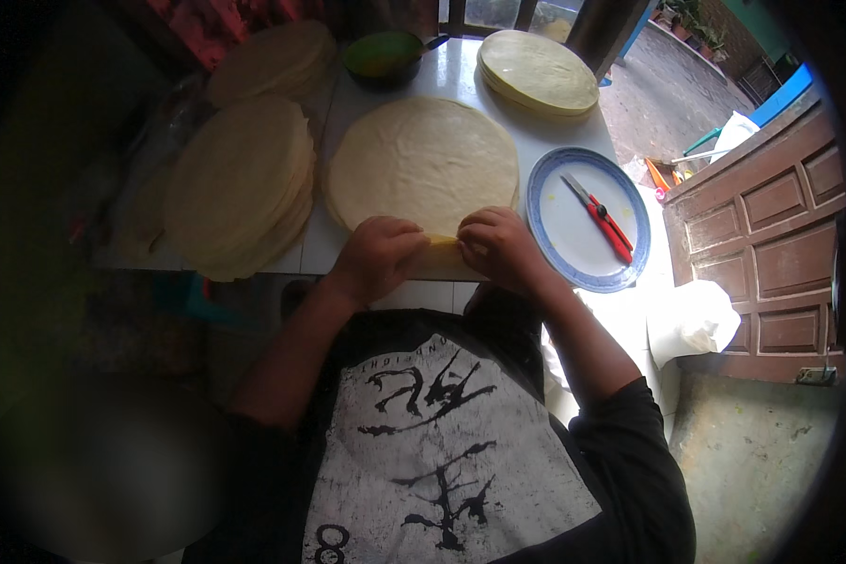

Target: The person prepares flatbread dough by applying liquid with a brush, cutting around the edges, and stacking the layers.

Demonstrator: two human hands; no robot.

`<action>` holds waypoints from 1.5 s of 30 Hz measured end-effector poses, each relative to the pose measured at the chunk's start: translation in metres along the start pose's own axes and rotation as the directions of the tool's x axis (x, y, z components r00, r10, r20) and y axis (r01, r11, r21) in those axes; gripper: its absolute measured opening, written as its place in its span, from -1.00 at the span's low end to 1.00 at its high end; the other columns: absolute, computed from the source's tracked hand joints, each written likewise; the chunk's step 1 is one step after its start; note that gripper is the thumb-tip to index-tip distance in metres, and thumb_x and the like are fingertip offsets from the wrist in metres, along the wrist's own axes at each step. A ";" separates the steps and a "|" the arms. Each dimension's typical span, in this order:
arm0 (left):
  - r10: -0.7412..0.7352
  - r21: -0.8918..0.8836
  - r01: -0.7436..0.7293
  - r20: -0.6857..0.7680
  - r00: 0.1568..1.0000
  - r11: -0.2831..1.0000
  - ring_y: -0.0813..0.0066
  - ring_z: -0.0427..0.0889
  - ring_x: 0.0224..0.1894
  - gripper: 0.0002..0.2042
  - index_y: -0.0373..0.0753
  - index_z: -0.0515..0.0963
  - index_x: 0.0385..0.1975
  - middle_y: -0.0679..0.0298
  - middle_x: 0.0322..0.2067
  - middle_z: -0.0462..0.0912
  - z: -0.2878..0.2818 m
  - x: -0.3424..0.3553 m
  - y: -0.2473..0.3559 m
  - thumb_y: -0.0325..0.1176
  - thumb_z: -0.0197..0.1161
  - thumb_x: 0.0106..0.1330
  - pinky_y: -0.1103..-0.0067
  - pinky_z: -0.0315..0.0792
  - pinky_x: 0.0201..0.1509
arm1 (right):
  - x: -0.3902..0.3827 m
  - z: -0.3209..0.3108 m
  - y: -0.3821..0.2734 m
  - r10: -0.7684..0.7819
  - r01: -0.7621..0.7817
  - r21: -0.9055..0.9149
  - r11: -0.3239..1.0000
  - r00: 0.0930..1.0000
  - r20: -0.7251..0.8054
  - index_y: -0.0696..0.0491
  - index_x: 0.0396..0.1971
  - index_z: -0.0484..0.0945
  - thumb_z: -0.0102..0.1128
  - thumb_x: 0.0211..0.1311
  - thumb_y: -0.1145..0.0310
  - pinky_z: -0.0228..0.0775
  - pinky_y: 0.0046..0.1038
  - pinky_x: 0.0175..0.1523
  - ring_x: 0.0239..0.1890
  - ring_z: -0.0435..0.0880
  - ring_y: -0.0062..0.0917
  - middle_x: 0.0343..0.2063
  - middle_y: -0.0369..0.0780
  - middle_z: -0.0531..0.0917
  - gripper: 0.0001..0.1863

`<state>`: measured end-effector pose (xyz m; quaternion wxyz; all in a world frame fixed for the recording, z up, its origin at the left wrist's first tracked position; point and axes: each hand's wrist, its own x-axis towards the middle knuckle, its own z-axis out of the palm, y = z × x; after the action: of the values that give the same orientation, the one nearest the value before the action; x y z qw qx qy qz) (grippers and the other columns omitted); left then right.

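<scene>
A large round pale dough sheet (421, 160) lies in the middle of the tiled table, apparently on others. At its near edge my left hand (381, 252) and my right hand (496, 246) both have curled fingers closed on the sheet. A yellowish strip of dough (441, 246) shows between them along the table's front edge. To the right of the sheet, a blue-rimmed white plate (559, 226) holds a red-handled knife (611, 230).
Stacked dough rounds stand at left (230, 179), back left (271, 58) and back right (536, 68). A green pan (382, 54) sits at the back of the table (456, 291). A white sack (696, 320) stands beside a brown wooden door (757, 235) at right.
</scene>
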<state>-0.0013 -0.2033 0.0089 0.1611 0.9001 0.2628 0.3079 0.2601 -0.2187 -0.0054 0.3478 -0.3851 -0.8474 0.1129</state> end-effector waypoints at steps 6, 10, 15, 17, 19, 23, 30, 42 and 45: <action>-0.047 -0.041 0.044 -0.062 0.997 0.998 0.01 0.66 -0.29 -0.86 -0.22 0.58 -0.37 0.13 -0.39 0.65 0.013 0.002 -0.011 -0.51 0.34 0.06 0.22 0.51 -0.18 | 0.001 0.002 -0.004 0.020 -0.020 -0.009 1.000 0.999 -0.033 0.09 -0.43 0.66 0.40 0.03 0.43 0.49 -0.21 -0.02 -0.20 0.69 -0.21 -0.33 -0.21 0.72 -0.89; 0.042 0.030 -0.040 -0.086 0.995 0.999 -0.01 0.70 -0.20 -0.82 -0.23 0.60 -0.33 0.08 -0.26 0.72 0.013 -0.001 -0.012 -0.53 0.35 0.05 0.26 0.57 -0.09 | 0.000 -0.002 -0.006 -0.021 0.021 0.020 1.000 1.000 -0.016 0.08 -0.43 0.66 0.39 0.06 0.42 0.49 -0.21 -0.01 -0.20 0.69 -0.21 -0.34 -0.21 0.72 -0.90; -0.022 0.060 0.021 0.013 1.000 0.998 -0.03 0.70 -0.04 -0.78 -0.25 0.67 -0.20 0.02 -0.07 0.72 0.007 -0.006 0.002 -0.51 0.40 0.13 0.22 0.57 0.07 | -0.001 0.004 -0.004 0.026 -0.029 -0.062 0.998 0.998 -0.050 0.06 -0.41 0.67 0.41 0.08 0.43 0.48 -0.21 0.04 -0.16 0.69 -0.24 -0.30 -0.21 0.73 -0.91; -0.031 0.055 0.030 0.021 0.999 0.998 -0.03 0.70 -0.05 -0.80 -0.25 0.68 -0.21 0.01 -0.07 0.72 0.005 -0.006 0.002 -0.50 0.41 0.14 0.21 0.57 0.06 | 0.002 0.005 -0.005 0.024 -0.029 -0.074 0.997 0.997 -0.071 0.06 -0.44 0.67 0.41 0.08 0.40 0.47 -0.21 0.02 -0.18 0.69 -0.24 -0.33 -0.21 0.73 -0.91; -0.006 0.055 0.006 0.001 1.000 0.998 -0.02 0.71 -0.08 -0.81 -0.26 0.69 -0.22 0.00 -0.10 0.72 0.003 -0.005 -0.001 -0.48 0.42 0.15 0.21 0.57 0.03 | 0.003 0.006 -0.005 0.021 -0.027 -0.071 0.997 0.996 -0.082 0.07 -0.44 0.68 0.41 0.08 0.39 0.47 -0.21 0.04 -0.17 0.69 -0.25 -0.33 -0.21 0.73 -0.90; 0.026 0.033 -0.027 0.011 1.000 0.999 0.02 0.73 -0.17 -0.82 -0.27 0.65 -0.27 0.05 -0.19 0.73 0.001 0.002 -0.005 -0.46 0.41 0.13 0.24 0.59 -0.07 | -0.003 0.003 -0.001 0.033 -0.035 -0.054 0.998 0.999 -0.032 0.05 -0.39 0.69 0.44 0.06 0.41 0.47 -0.21 0.08 -0.10 0.69 -0.25 -0.25 -0.21 0.73 -0.88; -0.036 0.038 0.035 0.006 0.999 0.999 -0.01 0.73 -0.17 -0.81 -0.31 0.66 -0.19 -0.01 -0.17 0.73 0.000 0.008 -0.005 -0.43 0.41 0.24 0.25 0.60 -0.06 | -0.003 0.003 -0.002 0.000 -0.002 -0.029 1.000 0.998 -0.063 0.01 -0.36 0.67 0.44 0.02 0.40 0.45 -0.19 0.08 -0.08 0.67 -0.24 -0.22 -0.22 0.71 -0.84; 0.108 0.204 -0.097 -0.044 0.993 0.974 0.06 0.60 0.19 -0.85 -0.18 0.70 -0.28 0.12 0.13 0.63 0.005 -0.009 0.002 -0.38 0.47 0.17 0.20 0.48 0.24 | 0.014 0.006 0.001 -0.018 0.015 -0.064 0.998 0.999 -0.040 0.03 -0.54 0.61 0.39 0.00 0.37 0.45 -0.20 -0.04 -0.22 0.68 -0.24 -0.38 -0.22 0.70 -0.89; 0.144 0.240 -0.135 -0.019 0.989 0.961 0.07 0.57 0.22 -0.87 -0.17 0.71 -0.34 0.14 0.17 0.61 0.004 -0.005 0.001 -0.38 0.48 0.13 0.21 0.45 0.28 | 0.015 0.006 0.000 -0.038 0.033 -0.068 0.997 0.996 -0.084 0.04 -0.55 0.60 0.40 -0.01 0.37 0.47 -0.20 -0.08 -0.26 0.69 -0.23 -0.40 -0.22 0.70 -0.88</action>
<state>-0.0017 -0.2075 0.0034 0.0249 0.9235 0.2368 0.3009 0.2492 -0.2073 -0.0019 0.3727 -0.3857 -0.8417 0.0619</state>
